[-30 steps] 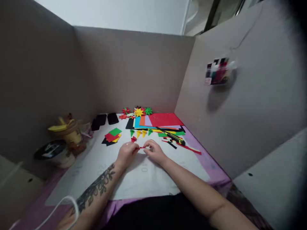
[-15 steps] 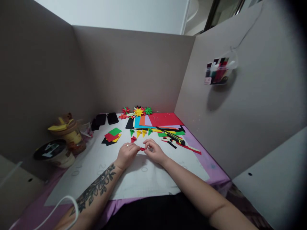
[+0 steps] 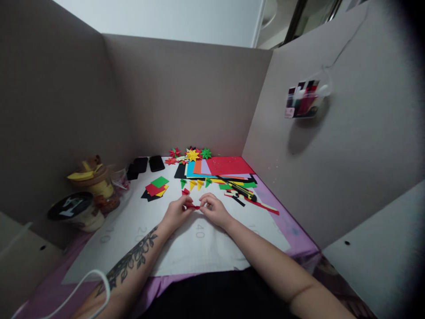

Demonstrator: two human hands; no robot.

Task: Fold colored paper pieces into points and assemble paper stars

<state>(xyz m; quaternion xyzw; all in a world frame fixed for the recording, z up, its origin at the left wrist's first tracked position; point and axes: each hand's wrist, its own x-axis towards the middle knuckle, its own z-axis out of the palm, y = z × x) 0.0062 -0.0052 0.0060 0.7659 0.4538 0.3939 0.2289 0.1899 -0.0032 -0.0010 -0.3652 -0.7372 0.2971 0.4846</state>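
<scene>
Between my two hands is a small piece of folded red paper point(image 3: 192, 206). My left hand point(image 3: 177, 211) pinches it from the left, and the fingertips of my right hand point(image 3: 214, 209) close on its right end. Just beyond my left fingers lies another folded red paper piece point(image 3: 185, 192). Behind it stand a row of folded points: a green one point(image 3: 183, 183), two yellow ones point(image 3: 196, 184) and another green one point(image 3: 208, 182). Part of the held paper is hidden by my fingers.
Paper squares point(image 3: 156, 188) lie at left. Paper stars point(image 3: 192, 154) and coloured sheets point(image 3: 229, 165) sit at the back. A utility knife point(image 3: 244, 192) and paper strips point(image 3: 267, 207) are at right. Cups point(image 3: 76, 212) stand at the left edge. Panels point(image 3: 186, 93) enclose the table.
My left hand has rolled its grip, so more of the red paper shows beside its fingers. My right hand stays nearly in place. The view has shifted slightly.
</scene>
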